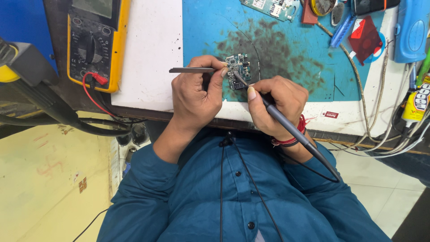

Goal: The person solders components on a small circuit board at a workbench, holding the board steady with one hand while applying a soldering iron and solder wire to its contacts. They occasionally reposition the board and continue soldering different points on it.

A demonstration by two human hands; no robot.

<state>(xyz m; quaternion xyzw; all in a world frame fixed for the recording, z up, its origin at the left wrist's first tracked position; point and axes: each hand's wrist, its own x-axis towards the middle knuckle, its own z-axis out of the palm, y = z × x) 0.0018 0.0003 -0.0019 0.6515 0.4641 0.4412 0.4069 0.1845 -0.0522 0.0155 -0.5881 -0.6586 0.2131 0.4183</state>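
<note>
A small blue circuit board [238, 71] lies on a stained blue work mat [286, 45] near the bench's front edge. My left hand [197, 96] grips flat metal tweezers [190, 70], whose handle sticks out to the left while their tips reach the board. A slim grey soldering iron [286, 125] is pinched like a pen in my right hand [280, 105]. Its tip touches the middle of the board, and its cable runs back over my wrist. Both hands sit close together at the board.
A yellow multimeter [94, 40] with a red lead plugged in stands at the left on the bench. Beyond the mat lie another circuit board [268, 6], a red plastic piece [365, 38] and a blue device [412, 29]. Cables [380, 134] and a glue tube [416, 105] crowd the right edge.
</note>
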